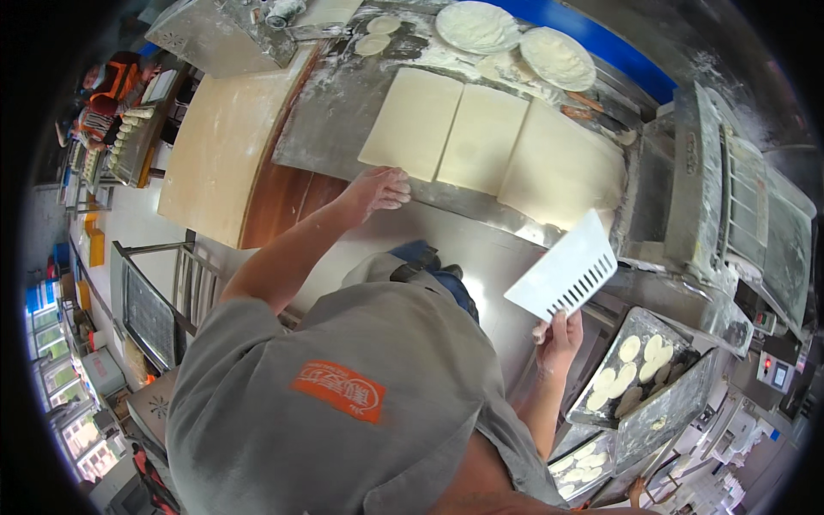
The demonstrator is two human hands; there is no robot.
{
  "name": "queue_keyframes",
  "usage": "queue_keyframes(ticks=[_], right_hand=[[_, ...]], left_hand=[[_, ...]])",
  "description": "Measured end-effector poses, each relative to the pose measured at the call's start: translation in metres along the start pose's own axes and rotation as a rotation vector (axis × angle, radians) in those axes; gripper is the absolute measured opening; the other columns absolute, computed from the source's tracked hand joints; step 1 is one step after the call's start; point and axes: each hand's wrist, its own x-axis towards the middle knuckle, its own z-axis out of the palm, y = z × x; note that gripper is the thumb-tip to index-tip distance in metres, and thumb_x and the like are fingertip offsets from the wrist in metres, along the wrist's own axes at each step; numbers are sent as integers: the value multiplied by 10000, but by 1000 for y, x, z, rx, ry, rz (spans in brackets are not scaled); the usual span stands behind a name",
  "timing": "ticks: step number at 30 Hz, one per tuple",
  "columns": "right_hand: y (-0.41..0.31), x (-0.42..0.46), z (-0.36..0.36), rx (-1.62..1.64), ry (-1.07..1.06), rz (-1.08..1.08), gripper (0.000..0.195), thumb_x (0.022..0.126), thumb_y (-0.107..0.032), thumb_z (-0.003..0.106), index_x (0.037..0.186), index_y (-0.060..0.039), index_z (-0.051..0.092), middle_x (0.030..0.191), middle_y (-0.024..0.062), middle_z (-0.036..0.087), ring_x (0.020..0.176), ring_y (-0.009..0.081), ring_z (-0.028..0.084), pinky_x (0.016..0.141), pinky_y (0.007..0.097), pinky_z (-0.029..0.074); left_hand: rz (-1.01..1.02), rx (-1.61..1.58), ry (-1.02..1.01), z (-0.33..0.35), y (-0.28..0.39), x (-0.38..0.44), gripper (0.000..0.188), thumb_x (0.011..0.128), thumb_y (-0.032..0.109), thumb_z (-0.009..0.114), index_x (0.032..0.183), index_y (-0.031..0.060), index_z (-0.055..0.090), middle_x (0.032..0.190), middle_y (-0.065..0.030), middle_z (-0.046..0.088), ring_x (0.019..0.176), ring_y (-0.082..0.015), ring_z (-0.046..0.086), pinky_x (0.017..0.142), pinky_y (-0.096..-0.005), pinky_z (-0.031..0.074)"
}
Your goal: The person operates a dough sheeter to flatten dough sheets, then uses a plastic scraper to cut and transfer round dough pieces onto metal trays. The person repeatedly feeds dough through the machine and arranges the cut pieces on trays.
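Note:
In my right hand is a flat white scraper with a row of dark slots along one side, gripped at its lower corner. Its upper tip overlaps the near edge of the right dough sheet in the view; whether they touch I cannot tell. My left hand, dusted with flour, holds nothing, its fingers loosely bent. It is at the table's front edge, just below the left dough sheet. Between these two lies a middle dough sheet. All three are smooth, pale and flat on the metal worktable.
Two bowls of flour stand at the back. A flour-covered dough machine borders the right end. Lower right, trays hold several dough ovals. A wooden board adjoins on the left; a person sits beyond, beside dough pieces.

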Motion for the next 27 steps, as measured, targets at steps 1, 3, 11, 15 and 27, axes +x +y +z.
queue_keyframes(ticks=[1,3,11,15,27], right_hand=[[5,14,17,-22,-36,10,202,1005,-175,515,1103,2,504,703,61,586,528,105,527,461,209,388],[13,36,49,-31,-90,26,196,1009,-183,513,1098,-8,514,717,60,601,542,105,541,467,208,397],[44,94,168,-124,-39,130,194,1015,-193,514,1107,-23,528,696,53,602,541,100,543,469,208,400],[59,116,236,-131,32,231,203,1016,-180,507,1137,-18,530,745,58,624,574,107,573,486,210,419],[71,150,316,-166,174,344,256,1004,-185,532,1175,6,520,879,81,649,634,128,627,516,224,446]], left_hand=[[14,79,114,-11,10,2,425,947,351,603,1211,21,563,1039,-145,664,931,-279,668,782,-348,531],[133,392,320,-39,25,13,423,941,358,612,1194,20,582,1023,-156,665,938,-301,664,795,-366,525],[699,1243,642,-171,107,181,494,873,380,668,1234,52,588,1291,-201,527,1250,-388,455,1023,-491,393],[642,1428,817,-211,144,291,630,880,512,605,1339,89,519,1392,-175,460,1317,-406,378,1045,-586,331],[1209,1318,605,-278,188,375,232,830,225,717,979,54,670,1093,-136,654,1138,-358,541,1024,-481,403]])
